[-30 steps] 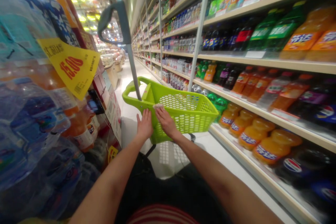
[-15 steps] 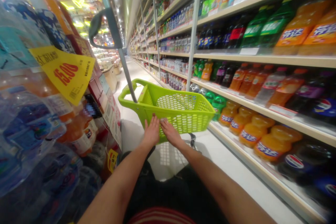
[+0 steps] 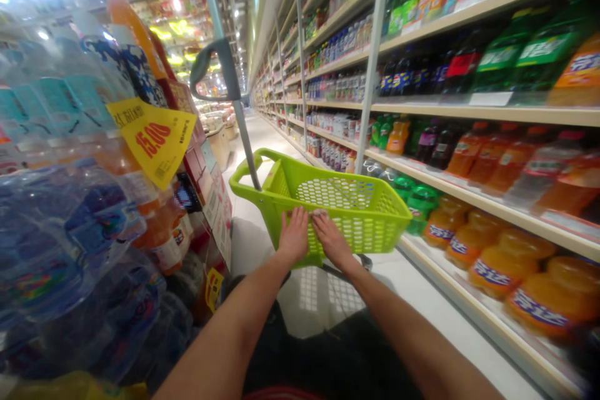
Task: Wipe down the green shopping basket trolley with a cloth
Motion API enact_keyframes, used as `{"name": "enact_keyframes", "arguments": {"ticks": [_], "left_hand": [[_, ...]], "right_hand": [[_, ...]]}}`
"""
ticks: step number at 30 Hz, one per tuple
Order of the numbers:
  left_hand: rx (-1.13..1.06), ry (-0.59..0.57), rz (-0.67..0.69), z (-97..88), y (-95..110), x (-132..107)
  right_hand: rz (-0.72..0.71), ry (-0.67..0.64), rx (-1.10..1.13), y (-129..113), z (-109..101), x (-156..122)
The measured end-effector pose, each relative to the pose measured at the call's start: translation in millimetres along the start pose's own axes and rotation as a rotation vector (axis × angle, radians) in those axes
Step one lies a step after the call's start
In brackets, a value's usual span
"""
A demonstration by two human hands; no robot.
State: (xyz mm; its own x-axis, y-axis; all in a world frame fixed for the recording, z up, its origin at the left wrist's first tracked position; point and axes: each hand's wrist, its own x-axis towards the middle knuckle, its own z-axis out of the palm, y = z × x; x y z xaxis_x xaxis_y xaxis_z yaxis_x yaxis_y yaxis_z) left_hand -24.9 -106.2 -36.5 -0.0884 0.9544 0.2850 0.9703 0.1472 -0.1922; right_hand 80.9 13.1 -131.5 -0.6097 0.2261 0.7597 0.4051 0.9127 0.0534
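In front of me stands a bright green plastic shopping basket cart (image 3: 360,234) with perforated walls and a grey pole and handle (image 3: 220,72). My left hand (image 3: 294,236) lies against the near side of the cart just below its rim, fingers stretched out. Beside it, my right hand (image 3: 330,237) is on the same side wall, its fingers extended up to the rim and its thumb side towards the left hand. Neither hand appears to hold anything. The visible inside of the basket shows only its perforated walls.
Shelves on the right carry orange soda bottles (image 3: 492,270), green soda bottles (image 3: 504,53) and other drinks. At left, stacked packs of bottles (image 3: 51,231) bear a yellow price sign (image 3: 157,140). Pale aisle floor (image 3: 262,125) runs ahead between them.
My view has swung to the left, so the cart, shelves and price sign sit farther right in the picture. Both hands stay against the cart's near side.
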Motion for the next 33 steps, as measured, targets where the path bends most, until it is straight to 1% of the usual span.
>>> {"name": "enact_keyframes", "arguments": {"ticks": [3, 6, 8, 10, 12, 15, 17, 19, 23, 26, 29, 31, 33], "left_hand": [[-0.006, -0.025, 0.050, 9.7, 9, -3], [-0.017, -0.045, 0.074, 16.1, 15, -4], [-0.012, -0.037, 0.066, 15.8, 16, -1], [-0.008, -0.007, 0.054, 11.8, 16, 4], [-0.015, 0.028, 0.034, 6.2, 15, 10], [-0.023, 0.041, -0.003, 0.8, 14, 18], [-0.020, 0.023, 0.003, 1.6, 15, 21], [-0.020, 0.001, 0.034, 5.8, 20, 20], [-0.033, -0.083, 0.099, 19.5, 33, 15], [-0.030, -0.143, 0.131, 27.0, 43, 13], [-0.023, -0.126, 0.147, 26.1, 49, 16], [-0.023, -0.081, 0.133, 21.1, 51, 22], [-0.030, -0.039, 0.110, 15.1, 51, 28]], "right_hand": [[0.003, -0.045, 0.000, -2, 14, -30], [-0.014, -0.058, 0.037, -2, 12, -44], [-0.029, -0.010, 0.070, 0, 2, -39], [-0.013, 0.065, 0.095, 4, -12, -25], [0.037, 0.125, 0.109, 8, -24, -8], [0.100, 0.108, 0.114, 15, -31, 10], [0.121, 0.054, 0.098, 18, -28, 9], [0.126, -0.007, 0.076, 19, -21, -1], [0.142, -0.100, 0.045, 16, -6, -37], [0.148, -0.128, 0.049, 19, -8, -57], [0.140, -0.057, 0.063, 28, -24, -59], [0.152, 0.028, 0.053, 37, -38, -49], [0.177, 0.084, 0.035, 44, -47, -35]]}}
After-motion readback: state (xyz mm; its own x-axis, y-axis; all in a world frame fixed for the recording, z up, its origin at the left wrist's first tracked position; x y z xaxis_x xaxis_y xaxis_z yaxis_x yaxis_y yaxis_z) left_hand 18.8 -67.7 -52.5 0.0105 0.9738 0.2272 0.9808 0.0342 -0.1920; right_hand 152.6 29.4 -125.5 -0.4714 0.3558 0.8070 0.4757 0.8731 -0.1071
